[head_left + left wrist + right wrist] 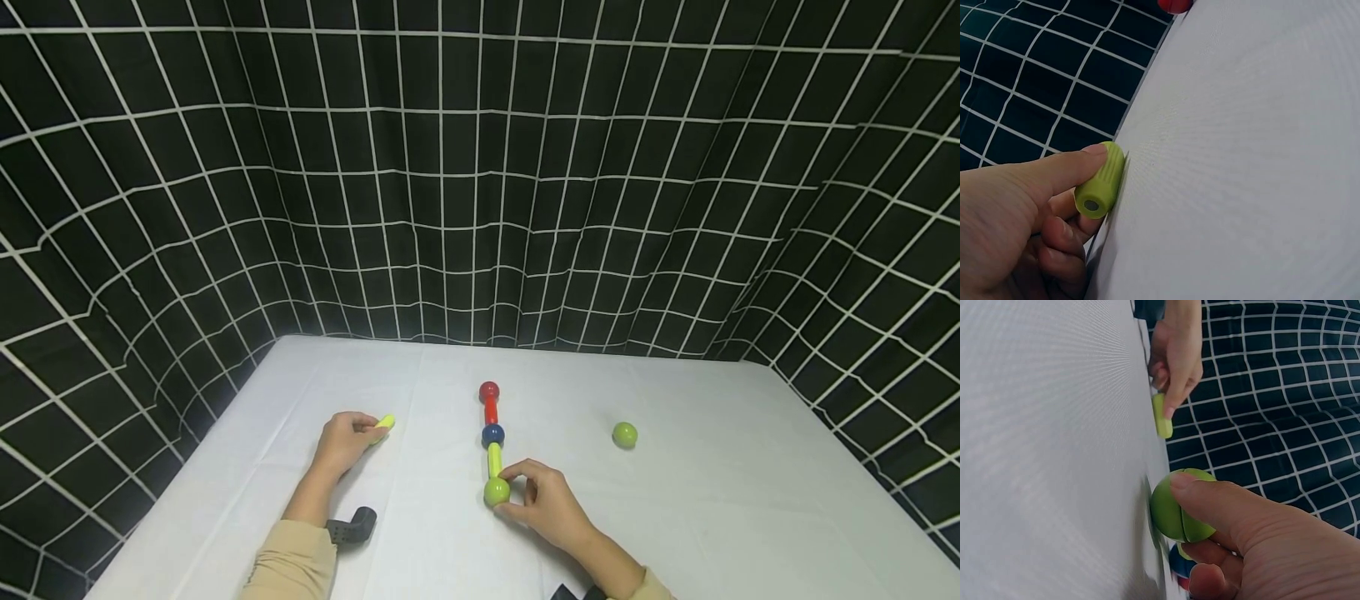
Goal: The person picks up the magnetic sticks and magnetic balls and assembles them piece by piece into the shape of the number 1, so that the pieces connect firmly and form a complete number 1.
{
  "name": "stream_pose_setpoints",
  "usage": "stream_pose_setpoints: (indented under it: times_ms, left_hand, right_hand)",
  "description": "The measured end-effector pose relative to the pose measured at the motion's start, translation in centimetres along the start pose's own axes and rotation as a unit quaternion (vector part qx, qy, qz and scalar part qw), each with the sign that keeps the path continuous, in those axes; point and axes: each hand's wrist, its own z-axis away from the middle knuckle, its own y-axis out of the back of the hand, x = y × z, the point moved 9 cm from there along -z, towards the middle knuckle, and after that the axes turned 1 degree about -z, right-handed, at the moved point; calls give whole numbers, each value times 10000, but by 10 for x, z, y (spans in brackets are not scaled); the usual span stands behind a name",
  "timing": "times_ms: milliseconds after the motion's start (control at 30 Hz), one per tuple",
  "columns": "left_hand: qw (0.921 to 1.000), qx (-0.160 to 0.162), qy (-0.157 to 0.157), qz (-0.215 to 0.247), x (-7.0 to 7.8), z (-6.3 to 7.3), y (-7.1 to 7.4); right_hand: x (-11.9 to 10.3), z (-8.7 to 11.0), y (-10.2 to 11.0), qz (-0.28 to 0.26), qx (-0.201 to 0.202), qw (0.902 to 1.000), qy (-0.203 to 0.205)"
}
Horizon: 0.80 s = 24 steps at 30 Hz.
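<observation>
My left hand [348, 442] pinches a yellow-green ribbed rod [1102, 181] between thumb and fingers, low over the white cloth; a grey disc shows in the rod's end. With thumb and fingers, my right hand [551, 507] holds a green ball [497, 492] at the near end of a straight chain. From that ball the chain runs away from me: a yellow-green rod [494, 460], a blue ball [492, 435], a red rod [491, 410] and a red ball [489, 391]. In the right wrist view the green ball [1179, 506] hides most of the chain.
Another green ball [625, 434] lies alone to the right of the chain. The white-covered table [720, 500] is bordered by a black curtain [480, 200] with a white grid. Dark wrist devices sit on both wrists, the left one [352, 527] showing more fully.
</observation>
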Motion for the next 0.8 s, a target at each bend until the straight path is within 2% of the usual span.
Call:
stream_pose_setpoints:
  times_ms: [233,500,800]
  left_hand:
    - [9998,-208,-16,10,1,0,-4]
    - [9970,-480,278,546,0,3,-10]
    - [9913,-559,574,1047,-2,3,-15]
  right_hand:
    - [0,1,0,-92,-38,10000,0]
    - [1,0,-2,-117,-37,9999,-39]
    - [2,-1,0,-34,32,10000,-76]
